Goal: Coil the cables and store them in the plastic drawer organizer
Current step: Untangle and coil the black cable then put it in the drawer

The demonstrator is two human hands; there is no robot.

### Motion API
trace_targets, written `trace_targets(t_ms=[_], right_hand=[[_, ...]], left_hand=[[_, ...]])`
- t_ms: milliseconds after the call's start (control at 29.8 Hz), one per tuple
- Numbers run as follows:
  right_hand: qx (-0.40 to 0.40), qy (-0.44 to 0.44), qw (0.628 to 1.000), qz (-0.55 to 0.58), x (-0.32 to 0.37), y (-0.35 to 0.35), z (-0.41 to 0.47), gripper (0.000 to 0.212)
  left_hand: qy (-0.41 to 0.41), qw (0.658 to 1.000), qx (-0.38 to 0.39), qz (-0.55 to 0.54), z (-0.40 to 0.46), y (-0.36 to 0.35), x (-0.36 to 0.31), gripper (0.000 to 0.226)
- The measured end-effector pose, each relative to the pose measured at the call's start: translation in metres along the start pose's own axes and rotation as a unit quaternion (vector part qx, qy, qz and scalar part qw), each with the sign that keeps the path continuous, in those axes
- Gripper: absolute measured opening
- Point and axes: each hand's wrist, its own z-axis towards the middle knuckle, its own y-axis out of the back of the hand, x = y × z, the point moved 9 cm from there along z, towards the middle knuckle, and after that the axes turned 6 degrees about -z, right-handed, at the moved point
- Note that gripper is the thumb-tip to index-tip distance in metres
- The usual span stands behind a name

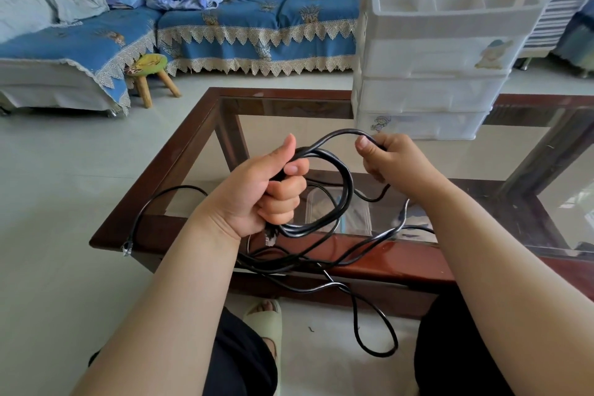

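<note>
My left hand (pixel 257 190) grips a bundle of black cable loops (pixel 345 190) above the glass table, thumb up. My right hand (pixel 390 159) pinches the same black cable a little to the right, where a strand arches between both hands. The loose rest of the cable trails over the table's near edge and hangs in a loop (pixel 376 328) down to the floor. Another black strand ends in a clear plug (pixel 127 248) at the table's left corner. The white plastic drawer organizer (pixel 430 74) stands on the far right of the table, its drawers closed and its top tray open.
The glass-topped table has a dark red wooden frame (pixel 154 170). A blue sofa (pixel 257 26) with lace trim lines the back, with a small wooden stool (pixel 151 74) before it. My knees and a sandalled foot (pixel 266 318) are below the table edge.
</note>
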Motion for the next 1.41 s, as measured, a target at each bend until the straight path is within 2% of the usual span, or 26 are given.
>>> trace_targets(t_ms=[101,235,469,570,704,805,905,1006,1140,1207,1274,1341,1408], right_hand=[[0.029,-0.016,0.999,0.020,-0.005,-0.003,0.000,0.059],[0.049,-0.002,0.998,0.037,-0.001,-0.008,-0.002,0.056],[0.109,-0.037,0.993,0.023,-0.006,-0.023,-0.004,0.067],[0.065,-0.047,0.997,0.005,-0.009,-0.015,-0.004,0.063],[-0.013,-0.067,0.998,0.008,-0.016,-0.003,-0.002,0.064],[-0.039,-0.063,0.997,0.013,-0.017,0.000,-0.002,0.061],[-0.026,-0.075,0.997,0.014,-0.019,-0.005,-0.003,0.064],[-0.013,-0.063,0.997,0.033,-0.015,-0.008,-0.003,0.059],[-0.112,-0.052,0.986,0.108,-0.015,0.016,-0.001,0.050],[-0.120,-0.028,0.987,0.106,-0.012,0.019,0.000,0.049],[-0.112,-0.014,0.991,0.071,-0.009,0.020,-0.002,0.050],[-0.091,-0.019,0.996,-0.014,-0.007,0.019,-0.004,0.057],[-0.031,-0.050,0.995,-0.076,-0.012,0.012,-0.004,0.063]], left_hand=[[-0.012,1.000,-0.022,0.006,-0.004,0.007,-0.006,0.044],[-0.003,1.000,-0.022,0.019,-0.008,0.011,-0.004,0.045],[-0.020,0.998,0.032,0.053,-0.009,0.003,-0.006,0.034],[-0.013,0.995,0.025,0.091,-0.009,0.003,-0.005,0.029],[0.010,0.992,0.005,0.125,-0.010,0.003,0.000,0.035],[0.035,0.991,0.005,0.132,-0.010,0.001,0.005,0.039],[0.040,0.995,0.010,0.094,-0.009,-0.002,0.008,0.044],[0.002,1.000,-0.007,-0.004,-0.007,0.002,0.000,0.044],[-0.024,0.998,-0.014,-0.055,-0.007,0.005,-0.008,0.044],[-0.033,0.998,-0.004,-0.055,-0.008,0.002,-0.009,0.041],[-0.059,0.996,-0.016,-0.060,-0.010,0.005,-0.015,0.040],[-0.096,0.992,-0.044,-0.073,-0.014,0.011,-0.024,0.041],[-0.146,0.982,-0.072,-0.096,-0.018,0.017,-0.035,0.041]])
